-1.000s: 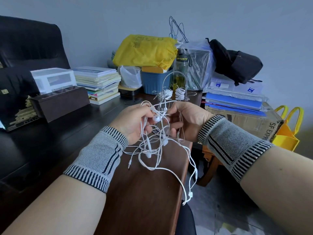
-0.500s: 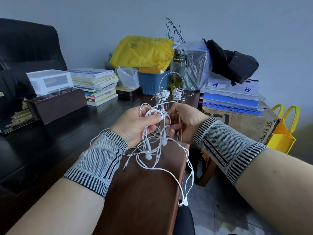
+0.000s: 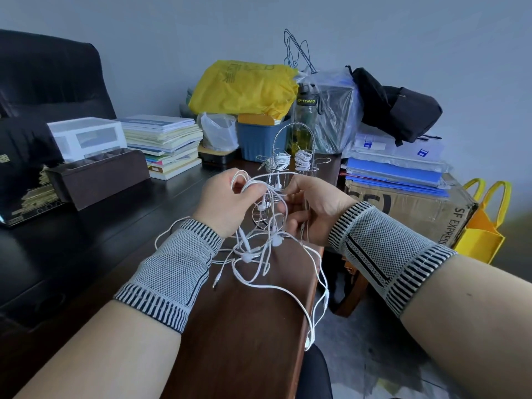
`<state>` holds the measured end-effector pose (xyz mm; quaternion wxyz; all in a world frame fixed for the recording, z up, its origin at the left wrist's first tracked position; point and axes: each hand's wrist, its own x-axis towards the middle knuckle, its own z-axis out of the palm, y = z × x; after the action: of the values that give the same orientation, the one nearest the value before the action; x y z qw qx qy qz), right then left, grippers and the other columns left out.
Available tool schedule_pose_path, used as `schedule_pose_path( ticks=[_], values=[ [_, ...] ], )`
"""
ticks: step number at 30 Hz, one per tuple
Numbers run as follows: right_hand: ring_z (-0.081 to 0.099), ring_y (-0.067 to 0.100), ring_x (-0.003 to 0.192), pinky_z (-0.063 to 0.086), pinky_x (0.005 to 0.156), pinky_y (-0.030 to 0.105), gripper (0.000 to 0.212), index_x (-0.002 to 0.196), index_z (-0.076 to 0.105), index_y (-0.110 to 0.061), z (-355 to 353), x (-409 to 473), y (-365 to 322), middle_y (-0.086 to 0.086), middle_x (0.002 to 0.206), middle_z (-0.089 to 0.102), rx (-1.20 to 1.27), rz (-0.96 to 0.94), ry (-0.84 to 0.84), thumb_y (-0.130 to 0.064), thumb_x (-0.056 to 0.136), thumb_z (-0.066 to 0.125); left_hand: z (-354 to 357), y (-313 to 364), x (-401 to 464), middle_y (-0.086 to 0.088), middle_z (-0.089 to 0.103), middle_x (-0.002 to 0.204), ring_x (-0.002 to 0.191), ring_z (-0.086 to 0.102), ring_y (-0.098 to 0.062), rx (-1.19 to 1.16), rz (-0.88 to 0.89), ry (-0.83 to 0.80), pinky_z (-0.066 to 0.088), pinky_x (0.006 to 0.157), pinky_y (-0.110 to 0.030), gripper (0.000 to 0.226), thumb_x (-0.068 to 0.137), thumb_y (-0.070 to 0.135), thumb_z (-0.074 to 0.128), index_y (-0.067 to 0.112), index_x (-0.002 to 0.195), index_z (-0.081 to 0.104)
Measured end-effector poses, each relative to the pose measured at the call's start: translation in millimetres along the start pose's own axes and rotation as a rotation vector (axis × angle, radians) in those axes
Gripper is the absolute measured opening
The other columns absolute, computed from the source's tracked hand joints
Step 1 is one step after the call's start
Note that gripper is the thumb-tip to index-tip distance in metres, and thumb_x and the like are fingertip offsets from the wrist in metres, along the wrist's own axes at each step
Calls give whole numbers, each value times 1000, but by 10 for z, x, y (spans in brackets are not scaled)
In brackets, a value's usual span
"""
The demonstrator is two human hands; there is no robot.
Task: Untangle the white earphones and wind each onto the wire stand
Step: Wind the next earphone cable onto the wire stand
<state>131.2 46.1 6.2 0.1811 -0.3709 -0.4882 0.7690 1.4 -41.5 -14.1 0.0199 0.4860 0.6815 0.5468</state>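
We hold the tangle of thin white earphone cables above the brown wooden table — our left hand pinches a bunch of loops, our right hand curls its fingers round other strands. Cables droop towards six o'clock. At twelve o'clock from the hands stands the arched silver wire stand, two white coils wound on it. Behind it a dark bottle reads "UP-TEMPO"; at three o'clock a cardboard box reads "SF EXPRESS".
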Motion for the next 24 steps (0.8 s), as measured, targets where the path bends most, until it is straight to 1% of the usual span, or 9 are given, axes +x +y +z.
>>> schedule_pose_path(
  ticks=[2,4,6,8,10,11,17,20,24],
  values=[
    [23,6,33,30,36,15,20,63,52,-13,22,-18,11,3,58,53,-6,-48,-8,-12,82,48,-8,12,5,-5,57,64,64,53,-24,32,-16,57,42,62,-35,31,85,28,70,4,73,56],
    [23,7,33,28,39,14,19,64,53,-13,47,-34,14,4,57,53,19,-145,38,-7,82,51,-14,3,13,-14,63,70,70,59,-33,36,-46,64,49,67,-41,31,84,29,70,3,75,57],
    [24,8,34,26,41,16,20,62,52,-9,55,-51,7,6,58,53,55,-255,125,-1,80,55,-41,7,23,-10,67,71,78,65,-34,-71,-111,26,54,71,-47,27,79,31,71,11,69,57],
    [27,9,32,26,41,19,20,61,52,-6,45,-67,-3,8,62,54,75,-306,179,1,79,56,-58,22,26,2,67,64,72,67,-22,-317,-224,-23,51,62,-37,30,83,20,71,21,62,51],
    [28,8,29,27,45,22,19,63,52,-7,28,-73,-16,9,65,56,77,-302,194,-1,80,56,-60,46,11,5,68,67,66,62,-10,-505,-302,-90,44,57,-23,31,90,9,65,21,66,51],
    [28,8,29,28,47,23,19,64,51,-8,17,-78,-24,9,64,57,80,-295,195,-2,82,55,-70,48,5,4,69,69,62,61,-7,-536,-325,-107,42,55,-20,27,92,8,63,19,69,53],
    [31,8,28,28,48,25,21,65,53,-8,-113,-101,-76,7,60,53,-10,-385,243,-4,85,52,-236,-6,51,-1,68,70,52,50,-5,-567,-404,-99,35,45,-17,16,93,10,62,13,77,61],
    [27,9,34,27,49,26,14,71,55,-8,-188,-110,-108,4,57,47,-139,-386,188,-4,85,56,-273,-2,76,-3,66,69,51,44,-5,-579,-413,-59,29,41,-14,15,93,6,60,10,78,61],
    [24,10,38,25,48,24,10,74,59,-7,-251,-104,-159,-1,51,38,-370,-368,131,-6,82,65,-296,12,70,0,57,72,44,34,-2,-453,-352,-40,23,36,-13,17,95,10,58,12,78,58]
  ],
)
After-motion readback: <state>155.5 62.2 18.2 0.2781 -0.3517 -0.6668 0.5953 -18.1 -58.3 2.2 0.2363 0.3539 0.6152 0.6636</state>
